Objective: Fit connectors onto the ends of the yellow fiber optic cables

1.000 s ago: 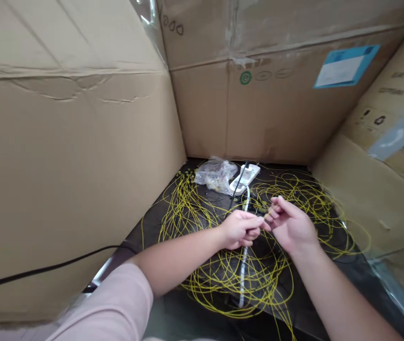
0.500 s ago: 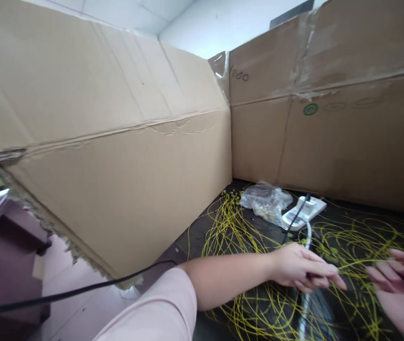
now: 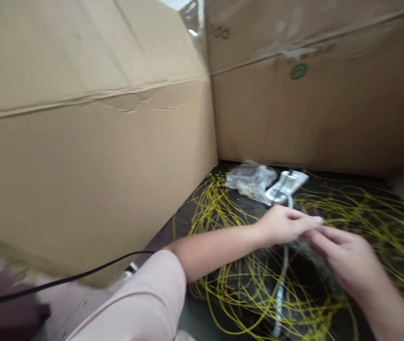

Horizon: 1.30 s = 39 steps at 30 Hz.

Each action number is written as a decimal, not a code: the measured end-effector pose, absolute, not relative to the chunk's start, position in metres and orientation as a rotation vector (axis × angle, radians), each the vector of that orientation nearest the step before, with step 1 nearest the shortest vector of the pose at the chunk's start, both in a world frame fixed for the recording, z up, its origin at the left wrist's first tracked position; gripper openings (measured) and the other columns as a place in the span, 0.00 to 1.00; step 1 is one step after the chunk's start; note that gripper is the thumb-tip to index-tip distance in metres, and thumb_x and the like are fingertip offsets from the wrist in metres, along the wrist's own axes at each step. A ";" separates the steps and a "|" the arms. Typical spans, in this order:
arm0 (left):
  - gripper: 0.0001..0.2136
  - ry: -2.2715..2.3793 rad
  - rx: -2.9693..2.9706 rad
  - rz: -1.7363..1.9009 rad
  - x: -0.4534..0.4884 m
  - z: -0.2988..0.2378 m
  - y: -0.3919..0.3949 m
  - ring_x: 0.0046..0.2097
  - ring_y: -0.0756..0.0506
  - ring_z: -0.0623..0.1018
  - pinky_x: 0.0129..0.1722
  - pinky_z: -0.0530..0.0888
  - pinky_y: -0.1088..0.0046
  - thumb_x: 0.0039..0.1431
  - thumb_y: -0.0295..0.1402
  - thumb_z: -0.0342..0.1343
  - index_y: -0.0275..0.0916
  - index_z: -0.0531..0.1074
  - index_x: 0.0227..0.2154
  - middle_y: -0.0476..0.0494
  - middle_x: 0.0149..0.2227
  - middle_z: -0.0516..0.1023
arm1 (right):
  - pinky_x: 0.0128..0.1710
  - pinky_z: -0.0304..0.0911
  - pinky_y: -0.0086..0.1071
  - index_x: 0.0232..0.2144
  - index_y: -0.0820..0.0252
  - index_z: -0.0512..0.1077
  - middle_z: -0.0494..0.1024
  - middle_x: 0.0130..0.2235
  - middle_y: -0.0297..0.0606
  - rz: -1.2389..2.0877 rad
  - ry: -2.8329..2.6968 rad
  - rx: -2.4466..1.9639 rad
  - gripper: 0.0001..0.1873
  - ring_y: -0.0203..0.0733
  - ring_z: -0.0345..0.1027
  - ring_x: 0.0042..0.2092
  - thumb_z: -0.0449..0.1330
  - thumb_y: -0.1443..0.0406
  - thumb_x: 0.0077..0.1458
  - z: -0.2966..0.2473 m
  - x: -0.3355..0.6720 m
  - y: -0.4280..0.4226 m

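My left hand [image 3: 284,223] and my right hand [image 3: 344,258] meet fingertip to fingertip over a tangle of thin yellow cables [image 3: 244,289] spread on a dark surface [image 3: 188,222]. Both hands have their fingers drawn together in a pinch. What they pinch is blurred; it looks like a thin strand. A white cable [image 3: 280,289] runs under the hands toward a white power strip [image 3: 286,186] at the back.
Tall cardboard walls stand on the left [image 3: 92,142] and at the back [image 3: 315,104]. A clear plastic bag [image 3: 250,181] lies beside the power strip. A black cord [image 3: 63,282] trails off to the lower left.
The view swung left and partly back. My hands parted half a second ago and have now come together again over the cables.
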<state>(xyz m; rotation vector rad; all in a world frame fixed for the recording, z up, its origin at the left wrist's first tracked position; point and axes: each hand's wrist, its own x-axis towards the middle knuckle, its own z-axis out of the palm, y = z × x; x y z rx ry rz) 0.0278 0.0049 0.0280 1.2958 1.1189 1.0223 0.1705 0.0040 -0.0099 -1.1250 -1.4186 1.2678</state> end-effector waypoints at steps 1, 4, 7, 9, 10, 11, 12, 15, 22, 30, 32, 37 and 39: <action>0.14 1.094 1.265 1.087 0.029 0.026 0.000 0.32 0.48 0.73 0.39 0.70 0.67 0.47 0.38 0.59 0.30 0.77 0.31 0.39 0.30 0.76 | 0.19 0.55 0.32 0.26 0.63 0.77 0.71 0.20 0.39 1.273 -1.525 -1.142 0.13 0.36 0.60 0.21 0.64 0.58 0.43 -0.002 0.167 0.000; 0.11 0.981 1.214 1.183 0.029 0.023 -0.010 0.35 0.47 0.73 0.41 0.69 0.67 0.49 0.37 0.58 0.31 0.77 0.28 0.39 0.32 0.76 | 0.22 0.54 0.28 0.19 0.65 0.74 0.68 0.19 0.34 1.214 -1.701 -1.087 0.15 0.33 0.57 0.22 0.61 0.58 0.46 0.016 0.162 -0.004; 0.10 0.915 1.196 1.210 0.026 0.019 -0.010 0.40 0.46 0.73 0.44 0.68 0.66 0.51 0.35 0.58 0.33 0.78 0.29 0.39 0.36 0.76 | 0.21 0.50 0.26 0.17 0.66 0.71 0.62 0.17 0.30 1.220 -1.753 -1.082 0.16 0.30 0.52 0.21 0.58 0.60 0.48 0.022 0.159 -0.003; 0.09 0.904 1.145 1.218 0.026 0.015 -0.010 0.40 0.45 0.73 0.44 0.68 0.66 0.51 0.35 0.57 0.34 0.78 0.28 0.39 0.36 0.75 | 0.21 0.48 0.25 0.15 0.65 0.68 0.60 0.17 0.29 1.243 -1.742 -1.066 0.16 0.29 0.50 0.21 0.57 0.62 0.49 0.022 0.158 -0.003; 0.09 0.908 1.129 1.233 0.026 0.014 -0.011 0.41 0.45 0.72 0.44 0.68 0.67 0.51 0.35 0.57 0.34 0.78 0.27 0.40 0.37 0.75 | 0.21 0.48 0.25 0.14 0.65 0.66 0.59 0.16 0.28 1.255 -1.729 -1.059 0.16 0.28 0.49 0.21 0.57 0.62 0.48 0.022 0.158 -0.004; 0.09 0.913 1.126 1.248 0.027 0.014 -0.012 0.41 0.45 0.72 0.45 0.68 0.67 0.51 0.35 0.57 0.35 0.78 0.26 0.40 0.37 0.75 | 0.21 0.47 0.25 0.13 0.65 0.65 0.57 0.16 0.28 1.266 -1.717 -1.055 0.16 0.28 0.48 0.21 0.57 0.63 0.48 0.021 0.157 -0.005; 0.09 0.917 1.136 1.262 0.028 0.014 -0.013 0.42 0.46 0.72 0.45 0.67 0.68 0.51 0.35 0.57 0.35 0.78 0.25 0.40 0.36 0.75 | 0.21 0.46 0.25 0.12 0.65 0.64 0.56 0.16 0.27 1.276 -1.709 -1.052 0.16 0.28 0.47 0.21 0.57 0.63 0.48 0.021 0.157 -0.005; 0.09 0.930 1.215 1.256 0.028 0.016 -0.016 0.43 0.46 0.72 0.47 0.67 0.69 0.53 0.35 0.56 0.36 0.78 0.26 0.41 0.37 0.75 | 0.21 0.45 0.25 0.14 0.65 0.66 0.56 0.16 0.27 1.284 -1.717 -1.051 0.16 0.28 0.46 0.22 0.56 0.64 0.49 0.020 0.156 -0.006; 0.12 1.020 1.469 1.204 0.024 0.022 -0.017 0.43 0.44 0.72 0.46 0.68 0.68 0.56 0.36 0.52 0.36 0.79 0.28 0.39 0.38 0.74 | 0.22 0.50 0.25 0.17 0.65 0.71 0.65 0.17 0.30 1.217 -1.778 -0.997 0.15 0.30 0.52 0.22 0.55 0.62 0.50 0.022 0.154 -0.006; 0.13 1.132 1.502 1.278 0.022 0.021 -0.016 0.37 0.47 0.73 0.39 0.69 0.71 0.57 0.37 0.51 0.35 0.77 0.26 0.43 0.32 0.75 | 0.22 0.53 0.26 0.22 0.63 0.74 0.69 0.20 0.32 1.269 -1.531 -1.014 0.10 0.30 0.56 0.22 0.59 0.63 0.48 0.030 0.166 0.000; 0.13 1.139 1.450 1.217 0.022 0.020 -0.015 0.33 0.47 0.73 0.37 0.70 0.71 0.56 0.38 0.52 0.34 0.76 0.26 0.43 0.29 0.75 | 0.21 0.52 0.26 0.26 0.63 0.75 0.70 0.21 0.33 1.261 -1.382 -0.986 0.11 0.30 0.56 0.21 0.59 0.60 0.49 0.028 0.167 0.002; 0.14 1.059 1.366 1.118 0.022 0.020 -0.015 0.29 0.49 0.71 0.33 0.69 0.72 0.55 0.38 0.52 0.33 0.75 0.23 0.44 0.24 0.74 | 0.19 0.50 0.26 0.23 0.63 0.74 0.65 0.17 0.30 1.257 -1.281 -0.945 0.13 0.29 0.53 0.19 0.60 0.58 0.49 0.023 0.166 0.002; 0.14 1.016 1.354 1.090 0.023 0.021 -0.015 0.28 0.49 0.71 0.32 0.69 0.72 0.55 0.38 0.53 0.33 0.75 0.22 0.45 0.24 0.74 | 0.18 0.49 0.26 0.23 0.63 0.73 0.65 0.17 0.30 1.250 -1.257 -0.956 0.12 0.29 0.53 0.19 0.61 0.59 0.48 0.023 0.166 0.002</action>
